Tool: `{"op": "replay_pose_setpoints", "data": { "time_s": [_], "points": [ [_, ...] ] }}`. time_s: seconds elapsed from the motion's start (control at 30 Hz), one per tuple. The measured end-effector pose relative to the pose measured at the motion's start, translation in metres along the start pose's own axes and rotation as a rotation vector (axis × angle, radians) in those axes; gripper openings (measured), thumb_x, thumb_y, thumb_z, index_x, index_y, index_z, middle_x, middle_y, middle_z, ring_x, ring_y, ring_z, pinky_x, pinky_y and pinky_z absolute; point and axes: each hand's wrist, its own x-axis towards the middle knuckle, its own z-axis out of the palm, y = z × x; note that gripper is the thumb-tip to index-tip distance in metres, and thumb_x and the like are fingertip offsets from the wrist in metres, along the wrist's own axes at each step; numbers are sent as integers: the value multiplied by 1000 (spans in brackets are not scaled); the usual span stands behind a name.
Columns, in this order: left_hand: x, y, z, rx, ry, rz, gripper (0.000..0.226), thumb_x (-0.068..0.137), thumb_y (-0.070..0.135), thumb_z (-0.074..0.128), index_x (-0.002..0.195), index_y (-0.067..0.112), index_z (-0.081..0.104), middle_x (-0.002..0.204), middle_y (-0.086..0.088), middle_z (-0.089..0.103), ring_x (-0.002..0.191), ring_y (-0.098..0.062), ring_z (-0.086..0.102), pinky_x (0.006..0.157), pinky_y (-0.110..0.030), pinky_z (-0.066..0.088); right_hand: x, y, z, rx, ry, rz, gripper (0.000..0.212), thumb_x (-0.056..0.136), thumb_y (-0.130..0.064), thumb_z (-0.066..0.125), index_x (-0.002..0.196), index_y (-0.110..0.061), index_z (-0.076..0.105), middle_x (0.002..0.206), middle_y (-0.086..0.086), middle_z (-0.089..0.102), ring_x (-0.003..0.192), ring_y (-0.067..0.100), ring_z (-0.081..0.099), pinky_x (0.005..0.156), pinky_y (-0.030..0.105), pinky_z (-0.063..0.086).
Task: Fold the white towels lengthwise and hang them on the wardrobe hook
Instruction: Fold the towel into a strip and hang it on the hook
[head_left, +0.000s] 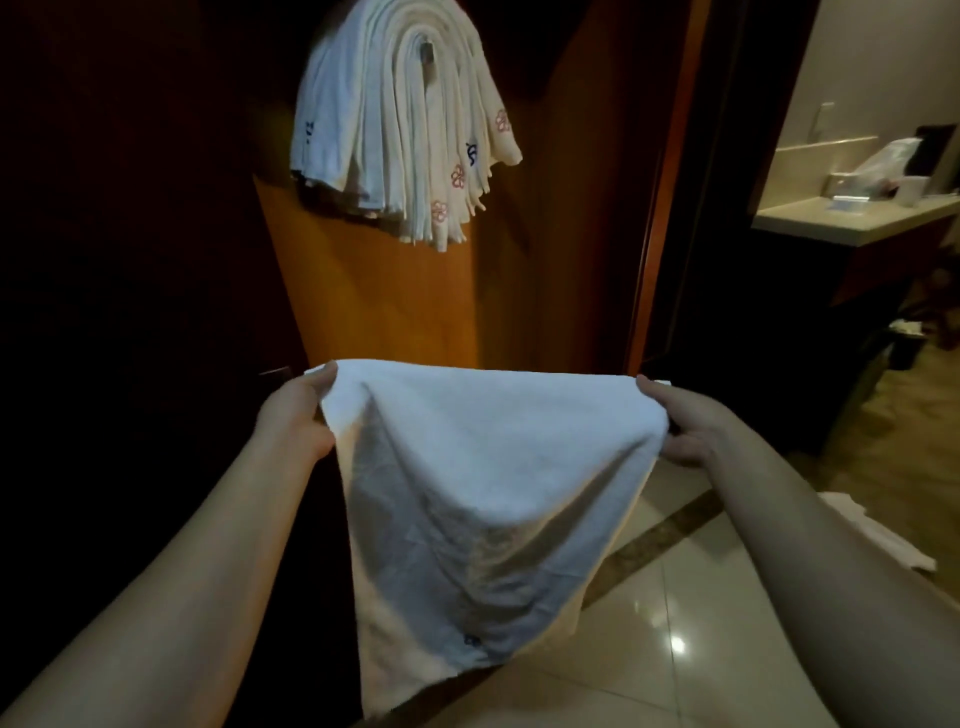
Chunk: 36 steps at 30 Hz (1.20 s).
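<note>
Left hand (298, 410) and right hand (685, 423) pinch white towel (467, 467) corners (apparently folded).

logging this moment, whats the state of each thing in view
white towel: held up by its top corners, hanging loose
left hand: pinching the top left corner
right hand: gripping the top right corner
folded towels: draped in a thick bunch, high on the wardrobe door
cloth on the floor: lying crumpled

Left hand (298, 415) and right hand (691, 428) outstretched, fingers pinching.
</note>
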Motion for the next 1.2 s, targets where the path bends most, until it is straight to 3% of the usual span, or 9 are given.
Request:
{"op": "replay_pose_setpoints", "data": {
  "time_s": [0.2, 0.33, 0.43, 0.63, 0.73, 0.83, 0.93, 1.03, 1.2],
  "points": [
    [-46, -74, 23, -94, 54, 25, 13, 99, 18, 63, 107, 10, 69, 104, -13, 75, 90, -26, 74, 74, -37, 59, -29, 68, 30, 156, 101, -63, 41, 94, -33, 70, 121, -2, 65, 106, 15, 76, 93, 30, 75, 81, 44, 61],
    [-83, -109, 42, -16, 4, 80, 13, 98, 20, 64, 104, 13, 73, 104, -9, 77, 94, -23, 75, 75, -34, 60, -58, 105, 55, -67, 146, -109, 48, 90, -54, 68, 114, -13, 70, 105, 5, 75, 100, 24, 71, 93, 44, 58],
    [-106, -130, 53, 80, -39, 61, 20, 97, 26, 66, 111, 13, 73, 104, -8, 77, 100, -28, 73, 92, -46, 57, -79, 119, 71, -176, 132, -128, 39, 91, -64, 60, 97, -26, 70, 93, 1, 77, 90, 20, 74, 86, 40, 59],
    [-130, -144, 59, 185, -244, 10, 27, 91, 37, 67, 113, 23, 74, 107, -6, 77, 101, -26, 74, 94, -51, 56, -104, 133, 85, -366, 37, -436, 27, 102, -57, 40, 98, -50, 66, 86, -25, 74, 81, -12, 67, 61, 10, 52],
    [-137, -142, 58, 276, -286, 55, 35, 83, 48, 66, 112, 30, 74, 109, 0, 76, 105, -19, 72, 92, -45, 58, -107, 139, 83, -495, -56, -492, 31, 105, -51, 37, 125, -47, 60, 104, -28, 68, 96, -25, 57, 68, -3, 43],
    [-139, -135, 55, 405, -327, 61, 30, 91, 54, 62, 111, 35, 72, 104, 5, 76, 103, -14, 72, 88, -35, 59, -107, 145, 77, -640, -133, -545, 51, 104, -55, 30, 152, -41, 39, 141, -19, 56, 127, -9, 50, 90, -6, 35],
    [-141, -127, 57, 543, -342, 30, 45, 94, 60, 56, 124, 28, 66, 105, 2, 74, 99, -12, 70, 78, -30, 56, -107, 141, 68, -657, -180, -538, 54, 98, -64, 25, 149, -49, 38, 133, -25, 57, 121, -9, 52, 88, 2, 42],
    [-145, -127, 57, 509, -386, -41, 51, 94, 59, 53, 127, 22, 64, 99, 1, 77, 88, -10, 74, 65, -21, 54, -109, 136, 62, -568, -228, -484, 36, 96, -70, 29, 129, -65, 43, 118, -38, 59, 118, -14, 54, 91, 6, 42],
    [-147, -131, 47, 499, -484, 19, 53, 101, 55, 37, 136, 23, 59, 105, 4, 76, 91, 1, 71, 69, -12, 52, -109, 137, 57, -552, -367, -484, 53, 90, -67, 37, 142, -59, 32, 142, -39, 40, 133, -16, 39, 105, 5, 31]
  ]
}}
